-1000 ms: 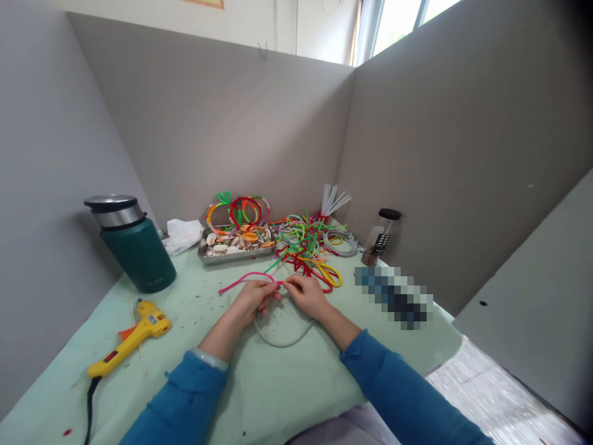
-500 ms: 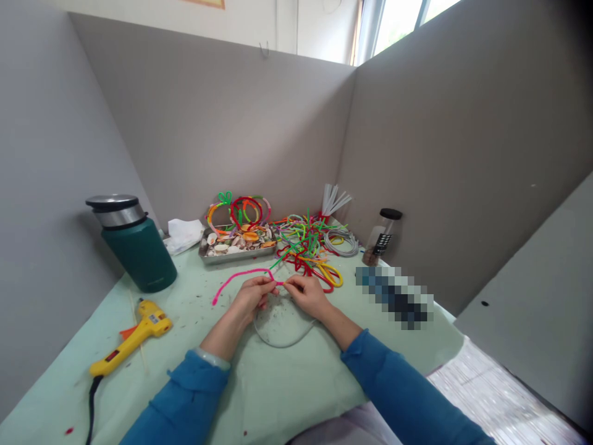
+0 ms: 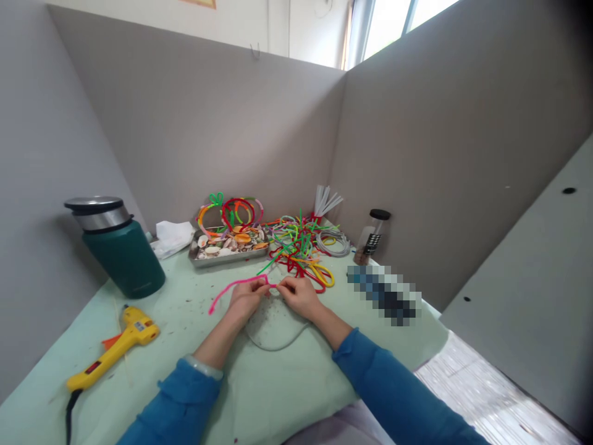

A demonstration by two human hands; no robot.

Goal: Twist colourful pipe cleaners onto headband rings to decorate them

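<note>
A bright pink pipe cleaner is pinched between the fingertips of both hands, its long free end arching out to the left. My left hand is closed on it, and my right hand grips it a short way to the right. A thin grey cord curves below the hands in a loop, its upper ends hidden behind them. Whether the pink stem is wrapped round the cord, I cannot tell.
Behind the hands lie a metal tray of seashells, colourful hoops and a tangle of pipe cleaners. A yellow glue gun and green bottle stand left. To the right is a clear jar.
The whole view has shifted slightly to the right. My hands stay together on the pink pipe cleaner, with small finger movements, and its free end now sits nearer my left hand.
</note>
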